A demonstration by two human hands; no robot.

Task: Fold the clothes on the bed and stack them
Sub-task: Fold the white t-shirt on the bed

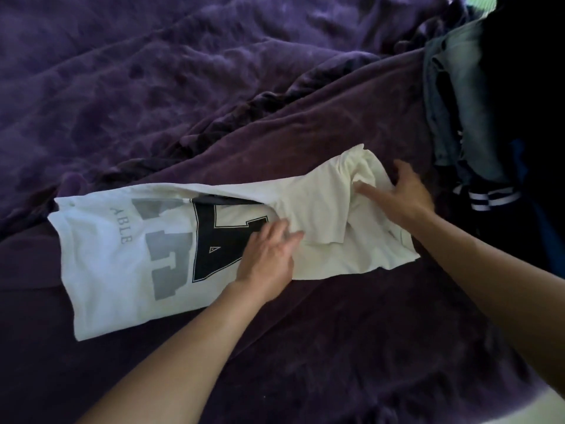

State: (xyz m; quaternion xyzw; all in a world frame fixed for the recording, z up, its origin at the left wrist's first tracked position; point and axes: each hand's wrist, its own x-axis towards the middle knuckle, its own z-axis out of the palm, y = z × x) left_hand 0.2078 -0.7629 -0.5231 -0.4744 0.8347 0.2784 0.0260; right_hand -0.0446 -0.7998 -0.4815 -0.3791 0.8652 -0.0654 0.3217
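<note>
Left hand (269, 258) fingers hide part of the black letter (218, 240); beyond the right hand (400, 197) fingers, the clothes pile (467, 117) is cropped.

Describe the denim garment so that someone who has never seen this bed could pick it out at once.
Start from the big purple blanket and go to its far right edge, where a heap of dark clothes lies beyond the right hand. The denim garment lies along that heap's left side, above a white-striped dark piece. It alone is faded blue-grey.
</note>
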